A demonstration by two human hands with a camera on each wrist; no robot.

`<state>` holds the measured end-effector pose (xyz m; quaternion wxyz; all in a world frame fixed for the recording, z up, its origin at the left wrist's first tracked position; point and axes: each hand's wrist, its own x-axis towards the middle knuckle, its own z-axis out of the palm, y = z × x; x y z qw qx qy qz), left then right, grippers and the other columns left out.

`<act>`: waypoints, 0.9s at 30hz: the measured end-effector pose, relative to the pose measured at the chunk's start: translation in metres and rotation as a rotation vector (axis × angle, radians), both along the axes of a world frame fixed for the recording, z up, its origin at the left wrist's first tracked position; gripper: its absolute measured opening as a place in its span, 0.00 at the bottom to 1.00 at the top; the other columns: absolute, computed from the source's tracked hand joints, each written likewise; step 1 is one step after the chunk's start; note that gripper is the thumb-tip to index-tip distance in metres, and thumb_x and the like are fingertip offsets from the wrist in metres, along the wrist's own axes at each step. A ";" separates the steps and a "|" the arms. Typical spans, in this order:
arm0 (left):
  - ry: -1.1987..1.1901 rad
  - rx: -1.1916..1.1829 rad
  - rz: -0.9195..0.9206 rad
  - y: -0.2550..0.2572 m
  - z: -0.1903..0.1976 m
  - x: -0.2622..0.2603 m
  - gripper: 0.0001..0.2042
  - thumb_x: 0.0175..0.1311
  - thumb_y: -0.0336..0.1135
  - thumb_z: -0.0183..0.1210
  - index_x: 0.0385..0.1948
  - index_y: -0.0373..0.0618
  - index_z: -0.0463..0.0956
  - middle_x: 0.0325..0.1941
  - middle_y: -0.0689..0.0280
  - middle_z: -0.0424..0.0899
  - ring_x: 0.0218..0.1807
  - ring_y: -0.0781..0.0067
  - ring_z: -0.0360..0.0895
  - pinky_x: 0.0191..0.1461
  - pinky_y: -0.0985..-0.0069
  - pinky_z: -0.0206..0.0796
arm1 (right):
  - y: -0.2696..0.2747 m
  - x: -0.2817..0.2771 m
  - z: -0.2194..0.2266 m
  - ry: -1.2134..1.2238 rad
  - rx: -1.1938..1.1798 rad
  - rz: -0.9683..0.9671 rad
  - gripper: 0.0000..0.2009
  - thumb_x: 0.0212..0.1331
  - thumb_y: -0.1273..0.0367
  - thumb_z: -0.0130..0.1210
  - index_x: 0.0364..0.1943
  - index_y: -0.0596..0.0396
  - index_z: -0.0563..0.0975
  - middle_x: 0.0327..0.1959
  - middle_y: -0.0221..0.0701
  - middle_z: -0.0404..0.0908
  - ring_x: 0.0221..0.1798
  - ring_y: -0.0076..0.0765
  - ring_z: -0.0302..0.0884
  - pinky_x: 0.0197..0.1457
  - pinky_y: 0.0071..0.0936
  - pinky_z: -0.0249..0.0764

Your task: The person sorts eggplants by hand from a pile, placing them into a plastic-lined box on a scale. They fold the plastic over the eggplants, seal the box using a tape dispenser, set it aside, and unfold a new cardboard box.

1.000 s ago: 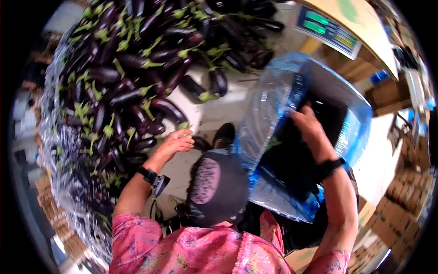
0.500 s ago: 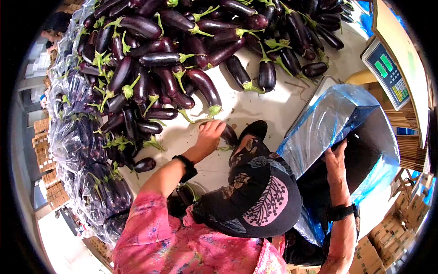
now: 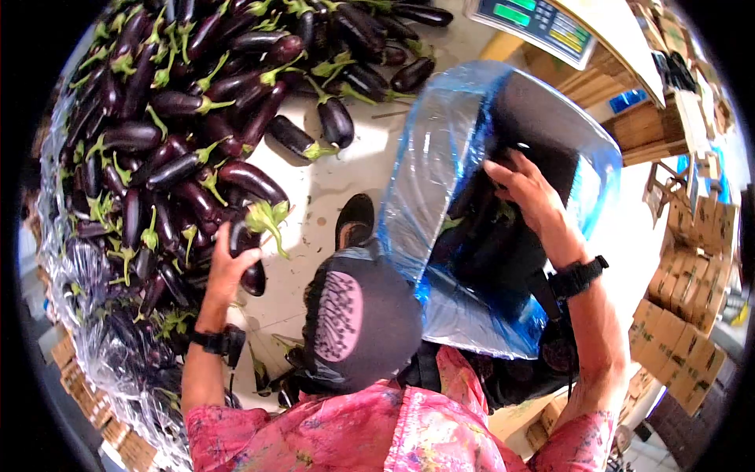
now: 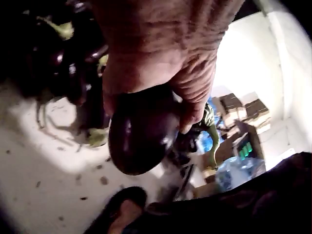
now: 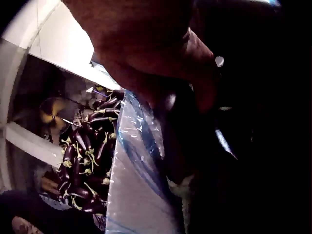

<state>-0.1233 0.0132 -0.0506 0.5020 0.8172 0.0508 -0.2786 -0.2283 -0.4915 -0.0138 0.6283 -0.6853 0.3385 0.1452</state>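
Observation:
My left hand (image 3: pixel 228 263) grips an eggplant (image 4: pixel 141 136), thumb on one side and fingers on the other. In the head view this eggplant's green calyx points up and right, beside the heap of eggplants (image 3: pixel 169 169). My right hand (image 3: pixel 531 193) is inside a box (image 3: pixel 562 98) lined with clear blue plastic (image 3: pixel 436 165). Its fingers are spread and slightly bent, with no eggplant showing between them in the head view. Dark eggplants (image 3: pixel 487 240) lie in the box below that hand. Deep shadow hides most of the box's inside in the right wrist view.
Behind the box stands a scale display (image 3: pixel 535 23) with green digits. Two loose eggplants lie apart from the heap, one of them an eggplant (image 3: pixel 292 140) on the pale floor. Clear plastic sheeting (image 3: pixel 75 315) borders the heap. Cardboard cartons (image 3: pixel 676 346) are stacked at the right.
The left hand has moved left to the heap's edge and now holds an eggplant. The right hand stays inside the lined box. The head view has shifted between frames.

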 end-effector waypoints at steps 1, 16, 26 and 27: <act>0.002 -0.129 0.019 -0.018 0.029 0.007 0.35 0.54 0.37 0.65 0.66 0.40 0.63 0.53 0.62 0.77 0.51 0.70 0.75 0.57 0.73 0.70 | 0.001 0.002 0.010 0.022 -0.051 -0.025 0.46 0.60 0.51 0.64 0.73 0.65 0.54 0.67 0.43 0.68 0.65 0.40 0.69 0.68 0.38 0.64; -0.052 -0.544 -0.982 -0.296 0.168 0.045 0.38 0.44 0.21 0.64 0.65 0.42 0.65 0.60 0.63 0.76 0.60 0.72 0.75 0.64 0.72 0.68 | -0.039 -0.044 0.093 -0.255 0.204 -0.022 0.32 0.68 0.49 0.54 0.64 0.63 0.69 0.55 0.42 0.80 0.52 0.35 0.81 0.56 0.31 0.77; -0.890 -0.533 -1.426 -0.412 0.102 0.012 0.30 0.43 0.21 0.63 0.55 0.43 0.72 0.57 0.55 0.77 0.60 0.47 0.73 0.64 0.57 0.66 | -0.022 -0.079 0.120 -0.223 0.104 -0.066 0.32 0.63 0.53 0.61 0.64 0.62 0.70 0.52 0.30 0.77 0.53 0.23 0.72 0.57 0.22 0.68; -0.925 -0.518 -1.421 -0.418 0.095 0.011 0.30 0.43 0.21 0.63 0.56 0.44 0.72 0.57 0.55 0.77 0.60 0.47 0.73 0.63 0.57 0.67 | -0.027 -0.080 0.113 -0.218 0.135 -0.085 0.30 0.67 0.56 0.59 0.64 0.65 0.69 0.54 0.34 0.78 0.57 0.27 0.73 0.62 0.25 0.68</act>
